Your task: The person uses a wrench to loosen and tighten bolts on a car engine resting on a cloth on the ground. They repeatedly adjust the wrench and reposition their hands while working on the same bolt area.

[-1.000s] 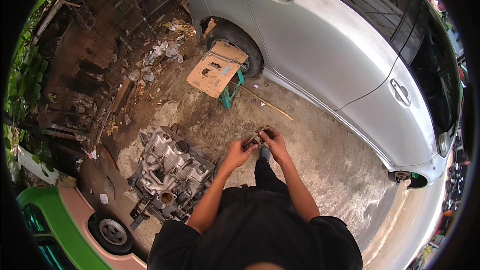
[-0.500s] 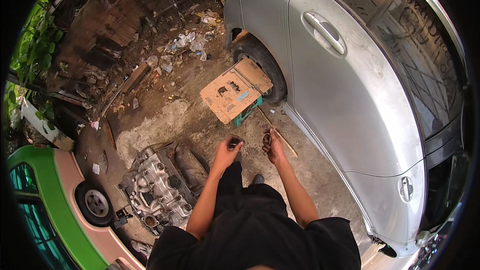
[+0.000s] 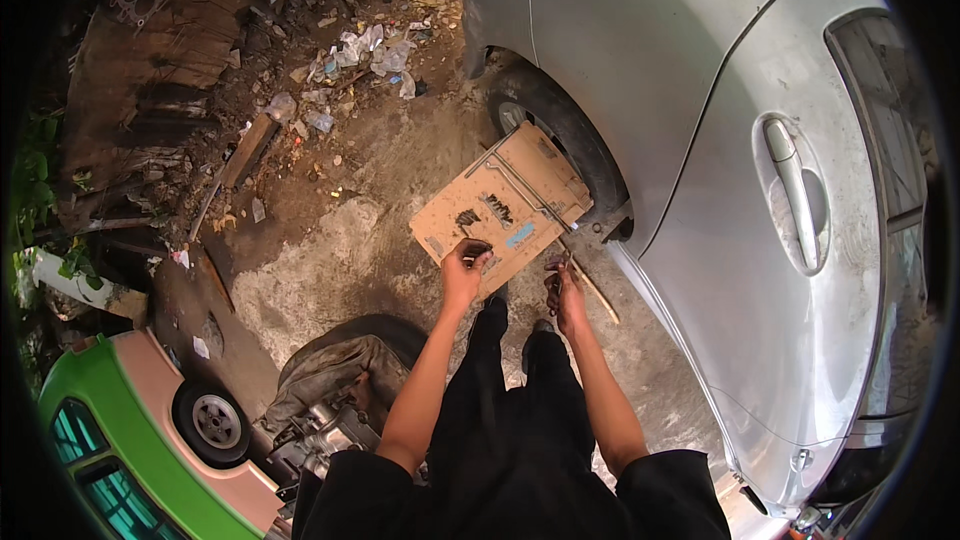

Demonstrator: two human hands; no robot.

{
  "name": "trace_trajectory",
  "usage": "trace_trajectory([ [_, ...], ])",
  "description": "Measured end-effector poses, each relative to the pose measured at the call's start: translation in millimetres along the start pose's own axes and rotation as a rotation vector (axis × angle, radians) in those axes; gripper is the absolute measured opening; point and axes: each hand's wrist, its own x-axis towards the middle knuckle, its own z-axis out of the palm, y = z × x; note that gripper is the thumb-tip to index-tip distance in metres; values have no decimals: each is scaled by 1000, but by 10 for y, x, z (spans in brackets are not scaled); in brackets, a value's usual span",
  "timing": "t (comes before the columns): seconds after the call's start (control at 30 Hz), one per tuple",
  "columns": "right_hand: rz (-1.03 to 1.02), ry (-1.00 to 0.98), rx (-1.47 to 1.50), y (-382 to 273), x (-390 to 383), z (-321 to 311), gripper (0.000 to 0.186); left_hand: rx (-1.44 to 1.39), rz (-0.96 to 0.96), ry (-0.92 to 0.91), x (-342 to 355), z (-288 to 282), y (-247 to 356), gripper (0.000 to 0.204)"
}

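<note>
your left hand (image 3: 465, 268) is over the near edge of the flat brown cardboard sheet (image 3: 450, 210), fingers curled round toward the thumb; you show me its back, so i cannot tell whether anything is pinched inside or whether it touches the card. your right hand (image 3: 566, 300) is just off the sheet's right-hand corner, its darkened fingers loosely bent, and again i cannot tell if they close on something small. the two hands are apart from each other.

on the sheet lie two little clusters of dark, short pieces, a left cluster (image 3: 467, 219) and a right cluster (image 3: 497, 208), perhaps bolts, though too small to be sure. they seem grouped so that they don't stray, and the pale card probably makes them easy to spot while keeping them off the dirt. the long thin grey metal rod (image 3: 530, 196) lies across the sheet beyond them, likely set there to be within your reach.

the sheet sits close to the black rear tyre (image 3: 578, 130) of the silver car (image 3: 680, 140). a thin tan wooden stick (image 3: 597, 294) slants past your right hand on the stained concrete ground (image 3: 300, 270). to your left, well apart from the sheet, stands the green-and-pink car (image 3: 100, 380).
</note>
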Motion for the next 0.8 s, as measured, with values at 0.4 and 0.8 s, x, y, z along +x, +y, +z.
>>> trace_trajectory([
  [0.4,77,106,-47,382,1302,265,30,305,-40,24,1772,555,-1072,11],
  [0.8,85,96,-72,183,998,134,30,428,53,43,1642,604,-1027,21],
])
